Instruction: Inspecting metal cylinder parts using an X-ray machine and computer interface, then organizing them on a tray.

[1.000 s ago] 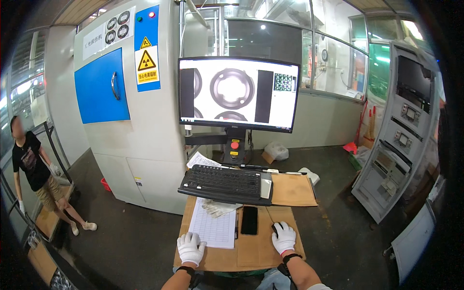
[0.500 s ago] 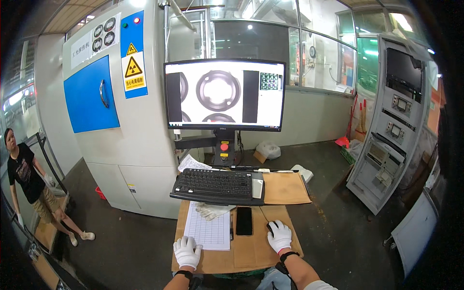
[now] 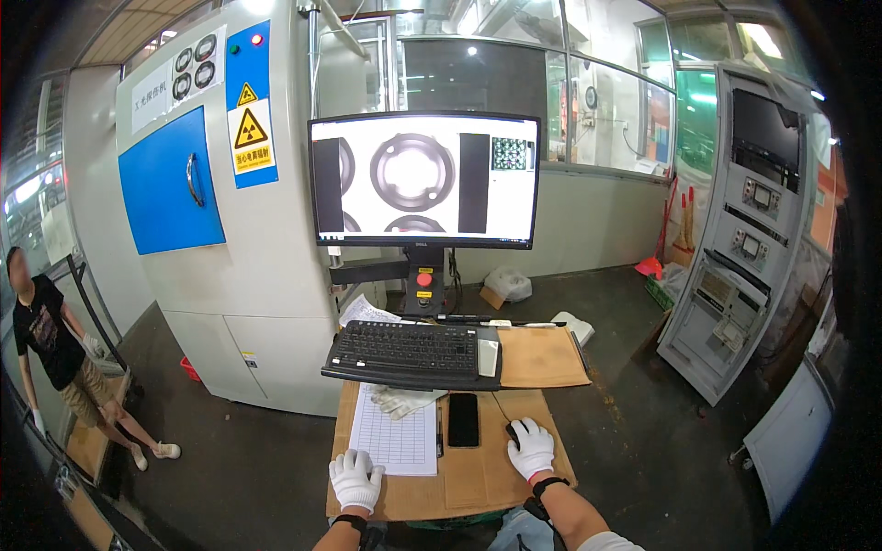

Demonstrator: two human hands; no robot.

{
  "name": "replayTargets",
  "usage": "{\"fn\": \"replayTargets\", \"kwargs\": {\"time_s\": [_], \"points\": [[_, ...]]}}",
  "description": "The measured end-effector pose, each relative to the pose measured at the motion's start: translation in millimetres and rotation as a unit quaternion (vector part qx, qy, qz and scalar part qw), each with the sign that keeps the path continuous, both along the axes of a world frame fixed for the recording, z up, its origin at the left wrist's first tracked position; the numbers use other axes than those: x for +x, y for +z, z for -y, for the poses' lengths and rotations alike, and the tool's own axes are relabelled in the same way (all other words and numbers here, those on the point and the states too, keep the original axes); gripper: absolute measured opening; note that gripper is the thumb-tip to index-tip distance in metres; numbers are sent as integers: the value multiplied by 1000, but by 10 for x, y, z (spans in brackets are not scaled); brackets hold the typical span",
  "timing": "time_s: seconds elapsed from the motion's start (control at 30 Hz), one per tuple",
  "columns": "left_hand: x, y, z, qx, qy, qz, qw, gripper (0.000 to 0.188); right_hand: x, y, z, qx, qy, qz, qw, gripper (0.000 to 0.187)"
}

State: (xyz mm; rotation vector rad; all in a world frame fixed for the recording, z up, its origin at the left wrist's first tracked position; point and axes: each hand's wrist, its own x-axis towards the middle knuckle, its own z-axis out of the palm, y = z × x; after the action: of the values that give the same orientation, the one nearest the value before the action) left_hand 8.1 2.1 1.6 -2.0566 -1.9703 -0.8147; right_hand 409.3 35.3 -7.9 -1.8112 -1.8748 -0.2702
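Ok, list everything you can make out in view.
Table: 1, brown cardboard top, front centre
Form sheet: 1, white, table's left
Loose glove: at least 1, white, atop form sheet's far edge
Phone: 1, black, right of form sheet
Mouse: 1, black, table's right
Keyboard: 1, black, beyond phone
Cardboard piece: 1, brown, right of keyboard
Monitor: 1, black frame, beyond keyboard
Push button: 1, red, below monitor
Cabinet: 1, grey and blue, left
Bag: 1, whitish, below-right of monitor
Rack: 1, grey, right
Dustpan: 1, red, left of rack
Co-worker: 1, black top, far left
Left hand: 1, white-gloved, at form sheet's lower left
Right hand: 1, white-gloved, on mouse
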Motion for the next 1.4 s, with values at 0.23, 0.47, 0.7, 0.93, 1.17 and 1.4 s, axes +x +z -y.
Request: {"fn": "replayTargets", "kwargs": {"time_s": [0.23,0.47,0.7,0.93,1.17,1.4], "points": [[-21,-82,-9,-5,6,-2,1000,40,3,-16,-7,3,0,5,1000,50],[-32,-105,-24,-29,7,10,999,42,1,-9,-11,6,-1,8,1000,51],[-14,-50,-5,-16,5,2,1000,41,-1,-3,-10,-1,-1,9,1000,51],[-29,-83,-13,-8,2,-3,1000,41,-9,15,1,-1,1,7,1000,51],[-23,-106,-10,-15,7,1,1000,42,7,20,-26,-5,2,10,1000,51],[-43,-109,22,5,14,-5,1000,42,-28,43,-25,2,11,5,1000,49]]}}
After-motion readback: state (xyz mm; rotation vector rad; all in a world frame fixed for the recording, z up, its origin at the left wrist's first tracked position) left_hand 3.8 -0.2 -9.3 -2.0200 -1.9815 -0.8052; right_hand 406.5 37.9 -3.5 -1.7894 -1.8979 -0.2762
